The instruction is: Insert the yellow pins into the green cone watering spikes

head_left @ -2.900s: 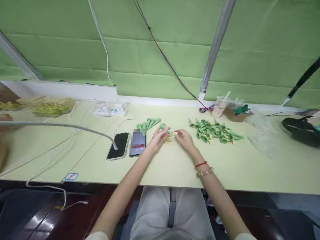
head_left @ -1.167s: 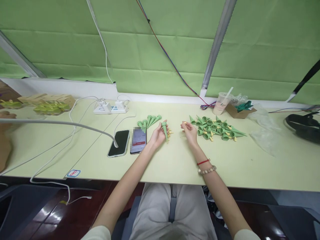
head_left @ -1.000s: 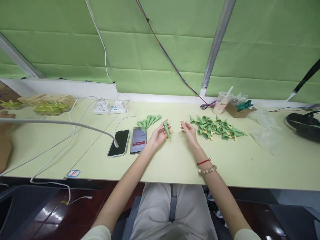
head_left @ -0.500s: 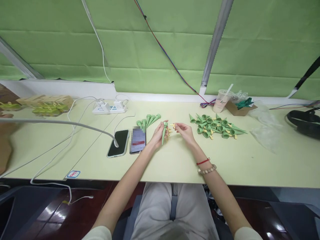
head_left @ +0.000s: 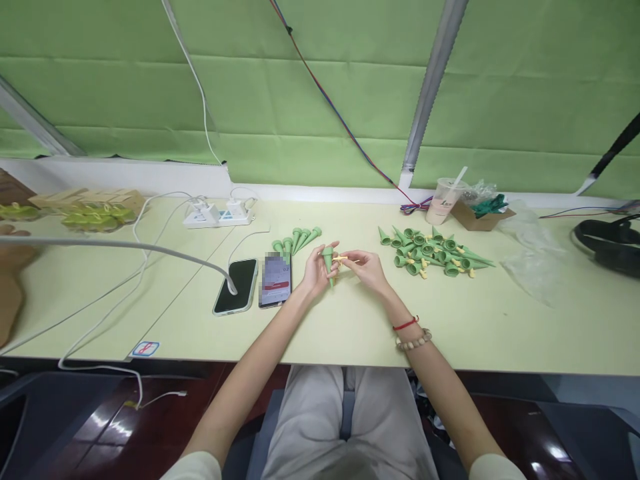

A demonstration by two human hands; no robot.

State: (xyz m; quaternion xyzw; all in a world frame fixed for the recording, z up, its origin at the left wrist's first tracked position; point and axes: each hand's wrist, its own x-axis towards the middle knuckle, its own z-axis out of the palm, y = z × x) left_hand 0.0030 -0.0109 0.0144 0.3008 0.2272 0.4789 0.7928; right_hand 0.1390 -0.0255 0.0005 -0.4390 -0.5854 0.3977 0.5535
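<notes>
Your left hand (head_left: pixel 315 270) holds a slim, light-green tapered cone (head_left: pixel 328 257) above the pale yellow-green desk (head_left: pixel 340 327), its wide end up and its tip down, the fingers closed around it. Your right hand (head_left: pixel 369 268) comes in from the other side, thumb and fingers pinching a small, pale-yellow branched piece (head_left: pixel 341 259) just beside the cone; you cannot tell from here whether the two touch.

To the right of your right hand lies a loose heap of green hollow cones (head_left: pixel 427 252) with little yellow pieces scattered among them. Beyond your left hand, a small fan of green capped cones (head_left: pixel 296 239) sits at the top edge of a dark-framed phone with a lit screen (head_left: pixel 276 280). Left of that phone lies a black-screened phone in a pale case (head_left: pixel 235 287).
</notes>
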